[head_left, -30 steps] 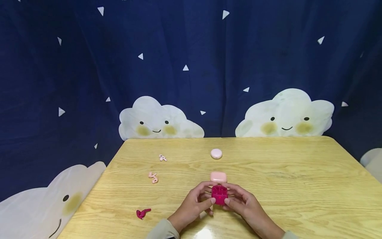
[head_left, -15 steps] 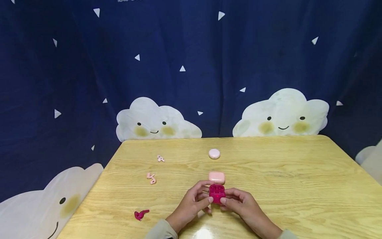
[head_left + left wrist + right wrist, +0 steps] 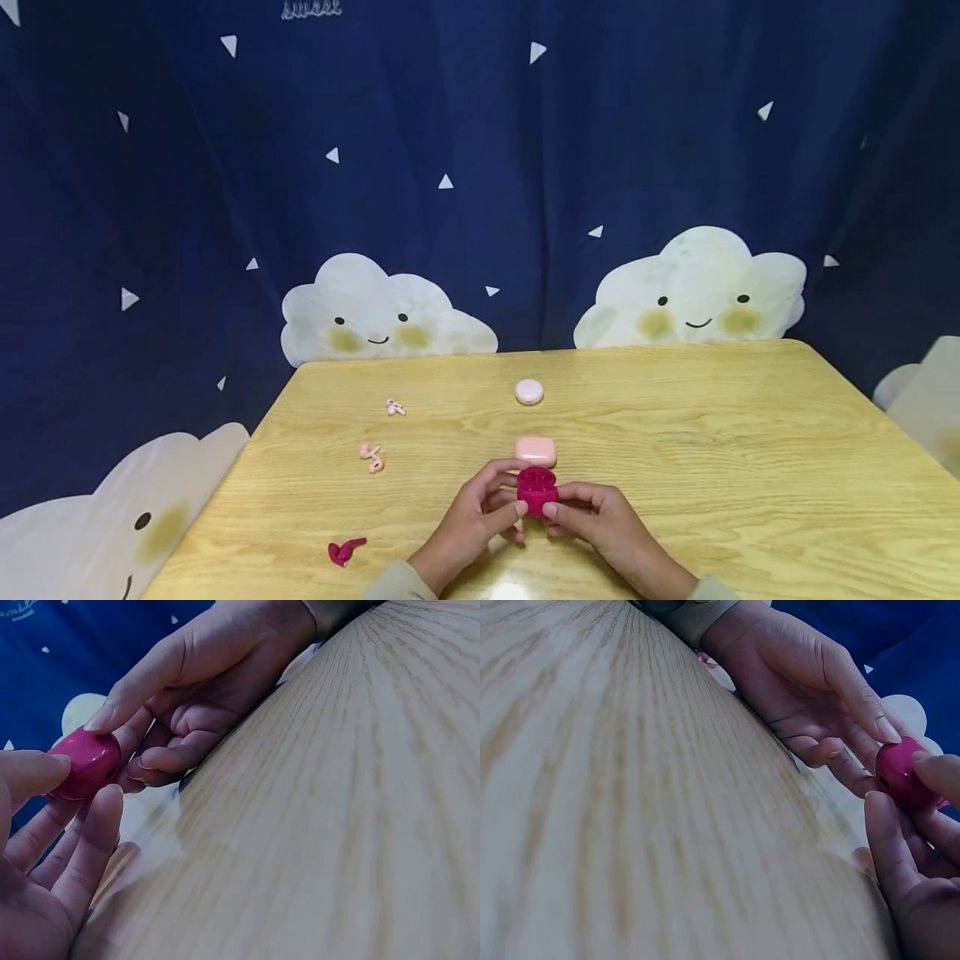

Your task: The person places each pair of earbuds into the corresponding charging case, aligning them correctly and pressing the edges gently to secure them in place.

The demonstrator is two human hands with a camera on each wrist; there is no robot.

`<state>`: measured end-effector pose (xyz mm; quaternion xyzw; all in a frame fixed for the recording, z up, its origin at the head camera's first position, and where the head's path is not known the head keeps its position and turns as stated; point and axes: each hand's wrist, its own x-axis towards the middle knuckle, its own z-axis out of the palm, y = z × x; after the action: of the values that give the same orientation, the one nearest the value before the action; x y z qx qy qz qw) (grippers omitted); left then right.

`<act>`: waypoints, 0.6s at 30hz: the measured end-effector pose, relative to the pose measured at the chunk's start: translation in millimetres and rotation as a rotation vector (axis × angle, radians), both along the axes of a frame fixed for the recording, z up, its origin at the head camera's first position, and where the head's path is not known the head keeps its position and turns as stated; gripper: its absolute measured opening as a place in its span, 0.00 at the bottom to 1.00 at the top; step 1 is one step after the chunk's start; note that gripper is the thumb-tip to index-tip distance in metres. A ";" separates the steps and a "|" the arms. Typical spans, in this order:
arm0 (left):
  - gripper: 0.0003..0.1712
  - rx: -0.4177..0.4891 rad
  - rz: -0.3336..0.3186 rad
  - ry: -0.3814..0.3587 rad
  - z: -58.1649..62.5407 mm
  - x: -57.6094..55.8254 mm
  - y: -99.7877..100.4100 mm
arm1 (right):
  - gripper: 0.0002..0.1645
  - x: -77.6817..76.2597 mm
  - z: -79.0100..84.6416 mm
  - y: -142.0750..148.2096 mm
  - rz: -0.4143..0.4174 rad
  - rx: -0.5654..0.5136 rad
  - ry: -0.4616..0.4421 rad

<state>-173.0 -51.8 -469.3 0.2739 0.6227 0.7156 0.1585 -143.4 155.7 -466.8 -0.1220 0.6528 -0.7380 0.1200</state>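
My left grip [image 3: 474, 510] and right grip [image 3: 603, 525] are both clamped on the open magenta earbud case [image 3: 537, 502], held over the desk [image 3: 720, 433] near the pink earbud case [image 3: 536, 450]; magenta earbuds [image 3: 343, 552] lie to my left.

Near the far edge of the surface [image 3: 712, 467] lies the far case [image 3: 528, 392], with the middle case [image 3: 536, 451] before it. Nearer than both, the held case [image 3: 537, 493] sits between the left hand [image 3: 476, 512] and right hand [image 3: 603, 523]. Toward the left edge, from back to front, lie far earbuds [image 3: 392, 407], middle earbuds [image 3: 376, 465] and near earbuds [image 3: 343, 552]. A curtain [image 3: 525, 150] hangs behind.
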 end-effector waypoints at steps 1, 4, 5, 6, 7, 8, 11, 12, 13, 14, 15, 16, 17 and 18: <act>0.27 0.003 -0.002 0.008 0.5 0.6 0.1 | 0.20 0.4 -0.2 0.1 0.002 0.001 0.003; 0.26 0.000 -0.004 0.016 2.0 2.3 -0.6 | 0.20 1.5 -0.3 -0.3 0.010 0.004 0.019; 0.26 0.000 -0.006 0.018 2.2 2.5 -0.8 | 0.19 1.8 -0.3 -0.5 0.013 0.005 0.026; 0.26 0.002 -0.007 0.023 2.4 2.5 -0.9 | 0.19 1.9 0.0 -0.7 0.014 0.005 0.031; 0.26 0.000 -0.007 0.029 2.9 2.3 -0.9 | 0.19 2.0 0.6 -0.9 0.013 0.007 0.037; 0.26 -0.001 -0.007 0.029 3.1 2.2 -1.0 | 0.19 2.0 1.1 -1.0 0.013 0.009 0.043; 0.27 -0.003 -0.006 0.028 3.6 0.9 -0.2 | 0.20 1.5 2.6 -0.9 0.002 0.008 0.043; 0.27 -0.007 -0.003 0.025 3.8 0.7 0.1 | 0.20 1.5 3.1 -0.8 -0.001 0.009 0.042; 0.27 -0.010 -0.001 0.022 3.8 0.6 0.3 | 0.20 1.5 3.3 -0.8 -0.004 0.010 0.042; 0.27 -0.011 0.003 0.014 3.5 0.6 0.3 | 0.20 1.4 3.1 -0.8 -0.005 0.006 0.039; 0.27 -0.018 0.007 0.007 3.4 0.8 0.4 | 0.20 1.5 2.8 -0.8 -0.006 0.004 0.034; 0.27 -0.025 0.010 -0.002 3.5 1.2 0.3 | 0.21 1.8 2.7 -0.9 -0.005 0.002 0.031; 0.27 -0.027 0.014 -0.010 3.3 1.6 0.2 | 0.21 2.0 2.4 -1.1 -0.006 -0.001 0.027; 0.27 -0.031 0.016 -0.018 2.8 2.0 -0.1 | 0.21 2.3 1.9 -1.3 -0.005 -0.001 0.026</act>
<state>-171.0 -51.9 -466.6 0.2601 0.6345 0.7095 0.1625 -141.1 154.4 -464.9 -0.1299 0.6543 -0.7369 0.1095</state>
